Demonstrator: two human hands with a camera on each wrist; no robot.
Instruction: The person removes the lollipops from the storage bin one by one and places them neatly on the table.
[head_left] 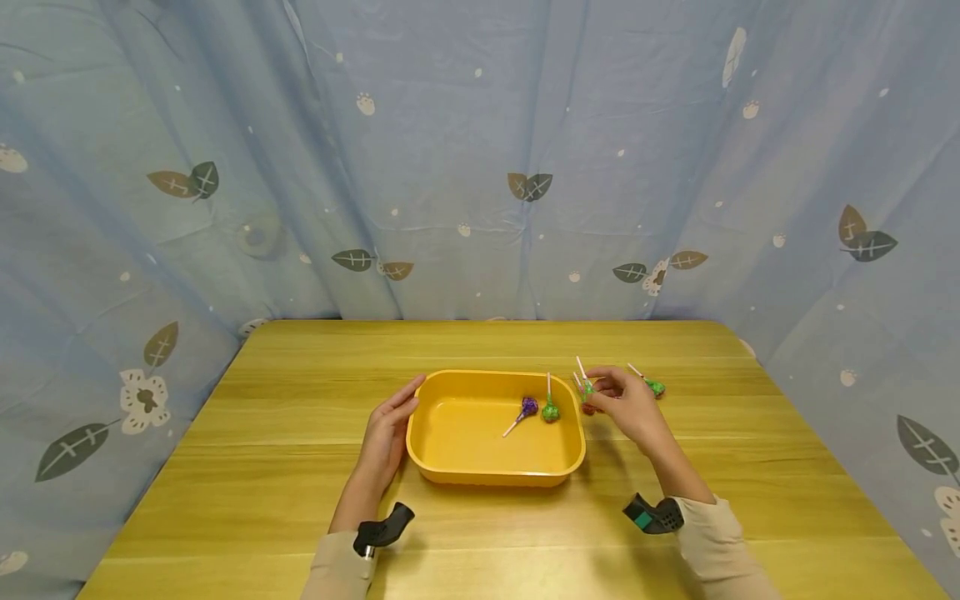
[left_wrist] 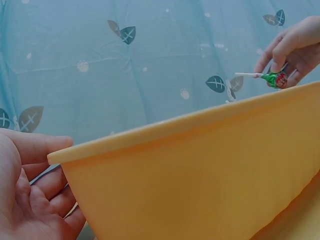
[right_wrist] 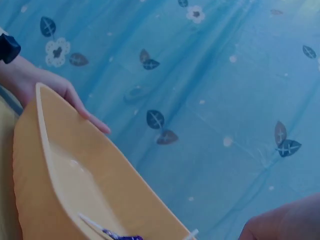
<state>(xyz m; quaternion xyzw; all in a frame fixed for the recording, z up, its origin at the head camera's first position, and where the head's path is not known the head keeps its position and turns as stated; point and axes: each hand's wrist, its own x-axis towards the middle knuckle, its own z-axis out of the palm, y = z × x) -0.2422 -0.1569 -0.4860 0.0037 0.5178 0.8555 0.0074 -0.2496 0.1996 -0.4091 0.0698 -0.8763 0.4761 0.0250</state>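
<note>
Right hand (head_left: 624, 403) pinches a green lollipop (left_wrist: 274, 78) between its fingers. Left hand (head_left: 386, 435), fingers relaxed, touches yellow tray (head_left: 459, 433). Purple lollipop (head_left: 529, 406), second green lollipop (head_left: 551, 412) in tray, left of right fingers; third green lollipop (head_left: 656, 388) right of them.

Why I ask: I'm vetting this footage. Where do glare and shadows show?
Head view: pale sheen on the table in front of the yellow tray, soft shadows near the right hand; left wrist view: the tray's outer wall looks shaded; right wrist view: a small glint inside the tray, the curtain brightening toward the upper right.
</note>
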